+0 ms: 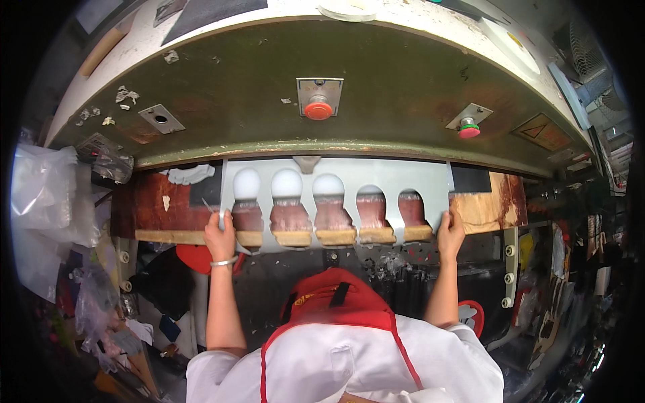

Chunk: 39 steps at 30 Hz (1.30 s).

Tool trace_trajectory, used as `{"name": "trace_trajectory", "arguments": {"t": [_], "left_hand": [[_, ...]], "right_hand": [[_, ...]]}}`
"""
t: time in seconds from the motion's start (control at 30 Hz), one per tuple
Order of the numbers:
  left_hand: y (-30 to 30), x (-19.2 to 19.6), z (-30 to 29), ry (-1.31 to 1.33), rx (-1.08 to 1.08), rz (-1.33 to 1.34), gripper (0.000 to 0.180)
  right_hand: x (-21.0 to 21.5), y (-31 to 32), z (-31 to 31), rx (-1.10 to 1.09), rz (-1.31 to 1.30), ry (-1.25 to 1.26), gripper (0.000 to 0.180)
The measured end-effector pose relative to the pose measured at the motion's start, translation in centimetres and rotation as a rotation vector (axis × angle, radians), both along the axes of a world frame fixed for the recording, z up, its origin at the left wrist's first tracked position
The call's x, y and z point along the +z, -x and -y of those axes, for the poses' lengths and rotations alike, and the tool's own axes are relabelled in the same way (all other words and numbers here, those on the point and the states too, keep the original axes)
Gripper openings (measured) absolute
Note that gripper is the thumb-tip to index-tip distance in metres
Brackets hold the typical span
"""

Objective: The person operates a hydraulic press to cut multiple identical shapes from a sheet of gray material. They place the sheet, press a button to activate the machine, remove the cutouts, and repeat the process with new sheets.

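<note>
A wide pale grey sheet [400, 173] with a row of several bulb-shaped cutouts along its near side lies under the green machine beam. My left hand [220, 238], with a bangle at its wrist, is closed on the sheet's left edge near the front corner. At the opposite edge my right hand [451, 235] grips the sheet, its fingers partly hidden. Through the cutouts show white rounded patches [287, 183] at three far ends and a reddish-brown wooden board [161, 208] beneath. A dark tab [307, 163] touches the sheet's far middle.
The green beam [235, 87] carries a red push button [318, 107] and a red-and-green button [468, 127]. Clear plastic bags [54, 195] hang at the left. A tape roll [348, 9] rests on top of the machine. Scraps litter the dark area below the board.
</note>
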<state>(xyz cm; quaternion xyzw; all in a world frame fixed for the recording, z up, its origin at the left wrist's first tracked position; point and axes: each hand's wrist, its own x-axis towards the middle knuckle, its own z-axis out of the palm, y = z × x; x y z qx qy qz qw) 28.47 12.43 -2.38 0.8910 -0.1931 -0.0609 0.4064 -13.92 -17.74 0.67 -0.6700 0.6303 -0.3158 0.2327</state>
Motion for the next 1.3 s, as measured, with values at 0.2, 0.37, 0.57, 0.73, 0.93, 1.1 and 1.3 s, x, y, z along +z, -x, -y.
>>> {"name": "trace_trajectory", "arguments": {"t": [0.2, 0.37, 0.57, 0.73, 0.93, 1.1, 1.3], "left_hand": [[3.4, 1.5, -5.3, -0.193, -0.011, -0.065, 0.036], [6.7, 2.7, -8.8, -0.389, -0.039, 0.036, 0.043], [11.3, 2.5, -13.8, -0.282, -0.004, 0.104, 0.033], [12.3, 1.7, -16.7, -0.248, -0.013, -0.005, 0.027], [12.0, 1.3, -16.3, -0.175, -0.002, -0.086, 0.027], [9.5, 1.2, -13.1, -0.256, 0.007, -0.027, 0.028], [5.5, 2.3, -6.6, -0.058, 0.022, -0.038, 0.031]], "right_hand": [[3.0, -9.9, -4.1, 0.061, 0.305, 0.249, 0.048], [1.2, -22.8, -13.7, 0.703, -0.009, 0.088, 0.090], [2.4, -21.2, -18.2, 0.666, 0.112, -0.059, 0.094], [6.0, -14.6, -15.6, 0.525, 0.919, -0.740, 0.105], [4.7, -11.7, -15.8, 0.667, 0.031, -0.056, 0.101], [1.8, -15.6, -10.6, 0.773, 0.020, 0.072, 0.097], [4.7, -17.9, -3.9, 0.311, 0.351, 0.133, 0.084]]}}
